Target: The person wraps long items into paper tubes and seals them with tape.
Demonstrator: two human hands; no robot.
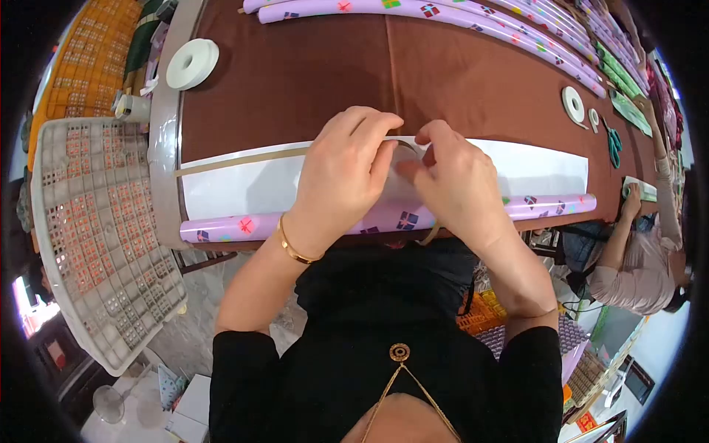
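A sheet of purple wrapping paper printed with gift boxes lies part unrolled, its white back (269,183) up and its rolled part (550,206) along the table's near edge. A tan strip of tape (244,160) runs along the far left part of the white side and passes under my left hand (346,159). That hand is closed, thumb and fingers bent together over the paper. My right hand (458,173) is also closed, fingers curled toward the left one. Between them a curved piece of the tape (406,146) rises. The fingertips' exact hold is partly hidden.
A white tape roll (193,64) sits at the table's left edge. Further rolled purple papers (443,22) lie across the back. At right are another tape roll (573,105), green scissors (614,145) and a co-worker (639,258). A white plastic crate (111,244) stands left.
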